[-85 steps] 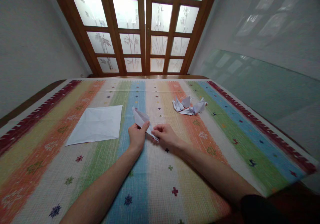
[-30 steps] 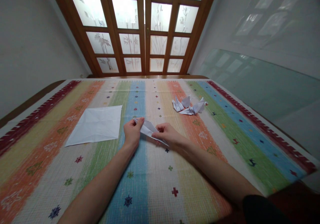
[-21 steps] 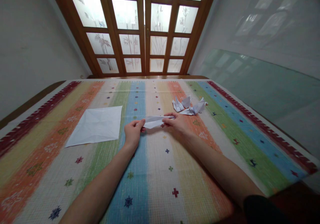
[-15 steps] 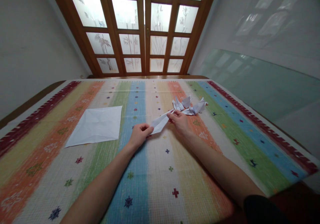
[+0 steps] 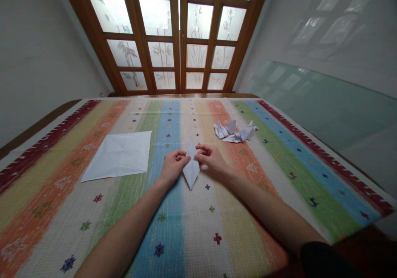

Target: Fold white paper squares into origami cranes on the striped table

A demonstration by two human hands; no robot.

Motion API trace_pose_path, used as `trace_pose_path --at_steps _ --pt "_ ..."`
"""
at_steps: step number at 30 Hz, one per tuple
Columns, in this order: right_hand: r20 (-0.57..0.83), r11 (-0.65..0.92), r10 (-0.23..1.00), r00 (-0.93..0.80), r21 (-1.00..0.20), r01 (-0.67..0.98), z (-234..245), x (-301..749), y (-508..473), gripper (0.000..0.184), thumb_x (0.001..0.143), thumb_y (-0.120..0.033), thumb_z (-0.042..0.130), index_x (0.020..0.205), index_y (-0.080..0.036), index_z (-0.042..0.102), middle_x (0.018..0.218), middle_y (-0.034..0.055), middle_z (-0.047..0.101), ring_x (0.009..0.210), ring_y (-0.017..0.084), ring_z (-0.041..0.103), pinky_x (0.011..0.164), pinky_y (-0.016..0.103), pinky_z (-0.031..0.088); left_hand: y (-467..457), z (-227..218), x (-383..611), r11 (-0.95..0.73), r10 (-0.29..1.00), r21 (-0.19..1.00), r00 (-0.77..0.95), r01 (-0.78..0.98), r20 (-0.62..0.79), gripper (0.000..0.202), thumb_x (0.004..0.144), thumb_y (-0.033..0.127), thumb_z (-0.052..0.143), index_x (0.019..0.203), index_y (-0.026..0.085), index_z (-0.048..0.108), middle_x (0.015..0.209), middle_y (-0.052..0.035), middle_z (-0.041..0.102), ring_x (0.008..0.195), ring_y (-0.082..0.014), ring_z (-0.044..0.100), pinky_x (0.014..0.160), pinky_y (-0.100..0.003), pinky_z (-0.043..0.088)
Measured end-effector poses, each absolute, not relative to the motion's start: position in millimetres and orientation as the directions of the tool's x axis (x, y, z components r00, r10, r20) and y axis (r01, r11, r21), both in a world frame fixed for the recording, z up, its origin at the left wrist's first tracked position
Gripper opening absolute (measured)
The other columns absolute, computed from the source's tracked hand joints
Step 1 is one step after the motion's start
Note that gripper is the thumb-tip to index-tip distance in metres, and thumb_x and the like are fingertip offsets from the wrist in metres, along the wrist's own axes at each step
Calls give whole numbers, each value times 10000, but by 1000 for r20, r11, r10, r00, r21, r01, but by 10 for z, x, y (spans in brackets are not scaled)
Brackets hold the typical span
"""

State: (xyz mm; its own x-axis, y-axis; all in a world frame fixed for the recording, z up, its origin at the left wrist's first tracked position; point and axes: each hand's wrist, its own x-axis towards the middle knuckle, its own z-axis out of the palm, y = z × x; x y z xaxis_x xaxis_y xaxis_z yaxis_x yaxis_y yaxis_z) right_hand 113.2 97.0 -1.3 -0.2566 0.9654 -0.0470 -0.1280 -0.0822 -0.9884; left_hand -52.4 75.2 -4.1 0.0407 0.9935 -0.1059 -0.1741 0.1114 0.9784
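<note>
The small, diamond-shaped piece of folded white paper (image 5: 191, 173) has just swung round. Half a second ago it slanted away to the right between the hands; now one point aims straight at the wearer and the slimmer end faces away. The right hand (image 5: 212, 161) has drawn back beside the left hand (image 5: 174, 164), so the two sit level on opposite sides of the paper's middle. That looks like a squarer hold, with both long sides within reach. The left grip pinches the left side between thumb and fingers. The right grip's thumb touches the right side; whether its fingers close beneath, I cannot tell.

For room, multicoloured striped cloth (image 5: 167, 224) shows all round the paper, widest toward the wearer. A flat, square white paper sheet (image 5: 120, 154) bounds the left side, apart from the left hand. Two pointed, folded white paper figures (image 5: 242, 134) lie beyond the right hand. The brown wooden bench (image 5: 65, 104) ends well past everything.
</note>
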Motion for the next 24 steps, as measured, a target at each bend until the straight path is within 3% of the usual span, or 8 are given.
trace_pose_path --at_steps 3,8,11,14,24 --pt "-55 -87 966 -253 -990 -114 -10 1083 913 367 597 -285 744 902 -175 571 558 -66 591 464 88 516 486 223 403 762 -65 -524 93 996 978 3 -185 -94 345 558 361 795 748 142 609 573 4 637 489 -108 555 503 -213 411" --pt "-9 -35 981 -194 -990 -134 -31 1079 906 348 612 -290 735 847 -224 487 566 -87 556 475 95 500 472 212 374 748 -54 -513 73 996 973 65 -220 -60 418 619 358 748 953 177 575 572 33 627 474 -112 545 492 -209 404" --pt "57 36 982 -180 -992 -120 -55 1111 936 237 654 -320 709 766 -212 530 617 -57 543 552 99 505 527 223 390 745 -42 -532 32 995 978 101 -207 -11 286 645 328 699 881 177 643 680 0 660 589 -123 579 579 -229 441" --pt "50 21 978 -202 -989 -143 -77 1142 952 182 712 -349 653 824 -214 604 717 -24 581 632 117 531 579 240 410 745 -38 -567 67 988 980 147 -190 -39 197 642 281 641 794 171 704 762 -37 685 671 -155 594 647 -267 466" --pt "87 31 962 -260 -977 -213 -89 1172 921 206 660 -213 677 864 -236 655 807 -14 644 752 141 577 710 276 451 731 -20 -614 84 973 962 231 -259 -23 382 534 141 625 906 169 705 818 -44 708 778 -190 631 767 -312 469"
